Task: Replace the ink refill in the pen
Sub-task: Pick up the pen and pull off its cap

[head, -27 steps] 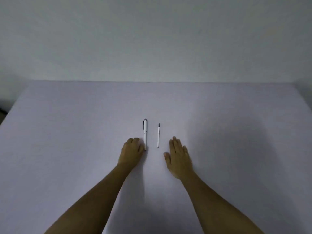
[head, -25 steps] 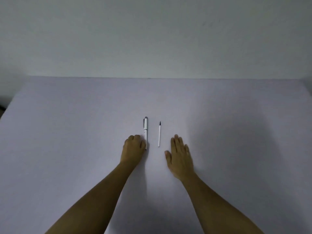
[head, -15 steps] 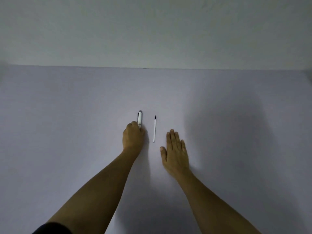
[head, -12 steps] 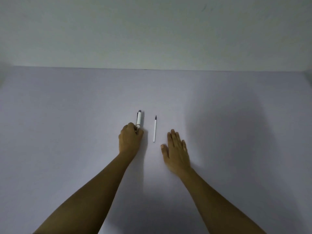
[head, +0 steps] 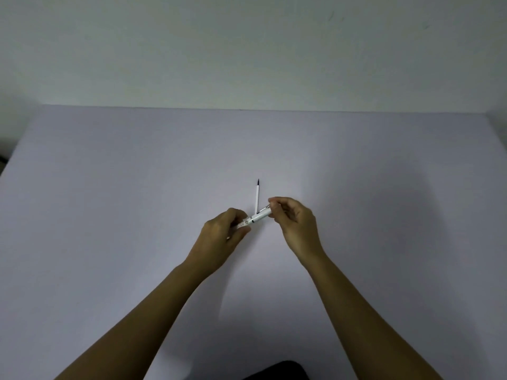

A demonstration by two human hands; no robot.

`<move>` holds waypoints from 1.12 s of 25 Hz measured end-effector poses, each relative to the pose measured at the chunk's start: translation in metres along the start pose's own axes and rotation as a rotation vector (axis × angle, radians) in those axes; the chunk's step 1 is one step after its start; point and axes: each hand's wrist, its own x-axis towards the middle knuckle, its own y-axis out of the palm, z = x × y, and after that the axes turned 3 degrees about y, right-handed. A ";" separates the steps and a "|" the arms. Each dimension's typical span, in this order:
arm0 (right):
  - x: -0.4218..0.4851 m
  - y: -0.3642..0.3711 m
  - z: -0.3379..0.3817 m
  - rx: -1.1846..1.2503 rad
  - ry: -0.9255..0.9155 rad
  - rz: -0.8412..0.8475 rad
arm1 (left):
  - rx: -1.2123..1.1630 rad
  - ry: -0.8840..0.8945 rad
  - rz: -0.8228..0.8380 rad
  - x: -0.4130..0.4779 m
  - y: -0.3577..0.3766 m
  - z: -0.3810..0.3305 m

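Observation:
A white pen [head: 258, 216] with a clip is held in the air above the table, tilted up to the right. My left hand [head: 222, 237] grips its lower barrel end. My right hand [head: 295, 220] pinches its upper cap end. A thin white ink refill [head: 257, 197] with a dark tip lies flat on the table just beyond the pen, pointing away from me; its near end is hidden behind the pen.
The pale lilac table [head: 109, 215] runs back to a plain white wall [head: 247, 50]. A dark object [head: 279, 372] shows at the bottom edge of the view.
My left hand closed on the pen and lifted it off the table. My right hand rose from lying flat and took the pen's other end. The refill stayed put.

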 end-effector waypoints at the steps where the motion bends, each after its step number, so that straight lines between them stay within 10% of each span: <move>1: 0.000 -0.001 0.003 0.028 0.002 0.003 | 0.017 0.007 -0.007 0.001 0.001 -0.002; 18: 0.020 -0.007 -0.023 0.099 0.226 -0.047 | 0.167 -0.171 -0.042 0.010 0.016 0.022; 28: 0.074 -0.026 -0.055 -0.498 0.177 -0.029 | 0.091 -0.214 -0.132 0.011 0.013 0.038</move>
